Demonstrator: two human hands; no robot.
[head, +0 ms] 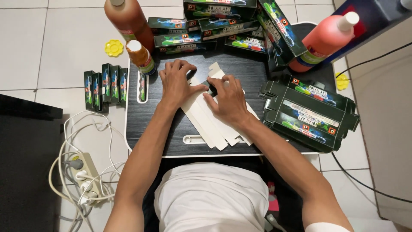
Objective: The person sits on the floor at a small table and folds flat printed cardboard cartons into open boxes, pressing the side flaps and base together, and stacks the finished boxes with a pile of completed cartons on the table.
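Flat white cardboard sheet (210,118), unfolded box blank, lies mid-bench, slanting toward near edge. Our left hand (177,83) palm down on its upper left part, fingers curled, pressing, not clenched round it. Our right hand (227,99) flat on its middle, fingertips pinching fold beside left thumb. Dark bench (143,124) carries it. Stack of flattened dark boxes (309,114) right; finished boxes (214,25) behind; small bottle (140,56), two big bottles (128,19) flank. We see power strip (86,176) on floor left.

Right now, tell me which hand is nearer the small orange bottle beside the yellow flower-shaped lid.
Left. The left hand lies just right of the small orange bottle; the right hand sits farther right, on the flat white carton.
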